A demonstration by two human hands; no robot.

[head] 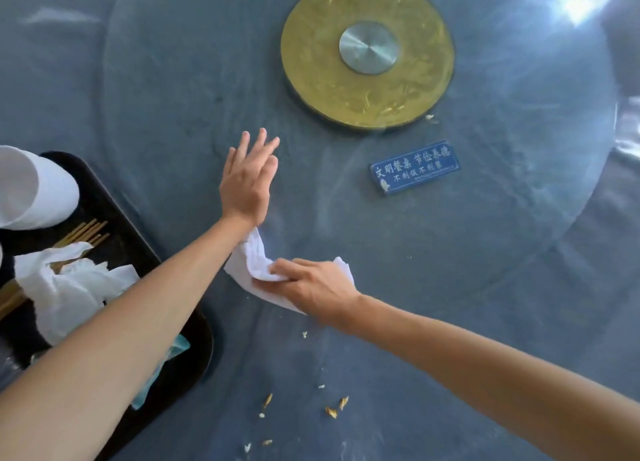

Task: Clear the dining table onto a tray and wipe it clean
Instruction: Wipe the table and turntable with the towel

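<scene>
We rest our left hand (247, 180) flat on the glass turntable (519, 252), fingers straight and held together, pointing toward the far side of the table (52, 79). Our right hand (311, 285) grips a white cloth (251, 266), fingers curled over its bunched middle, and presses it against the glass just beneath our left wrist. One end of the cloth reaches up to touch that wrist, and another corner sticks out past the right knuckles.

A black tray (194, 322) sits at the table's left edge, partly hidden under our left forearm. On it lie a white cup (38, 190) tipped on its side at the far end, a bundle of chopsticks (83, 233) running diagonally, crumpled napkins (69, 287) over them, and a bit of teal wrapper (166, 363) at the near right corner.

At the turntable's centre is a gold disc (367, 53) with a round metal hub (367, 47). A small blue sign (415, 166) with white Chinese characters lies on the glass just on our side of the disc, well to the right of our left hand.

Crumbs (332, 408) are scattered over the near part of the table, below our right forearm, and one pale scrap (429, 116) sits by the disc's near rim. Glare whitens the far right corner.
</scene>
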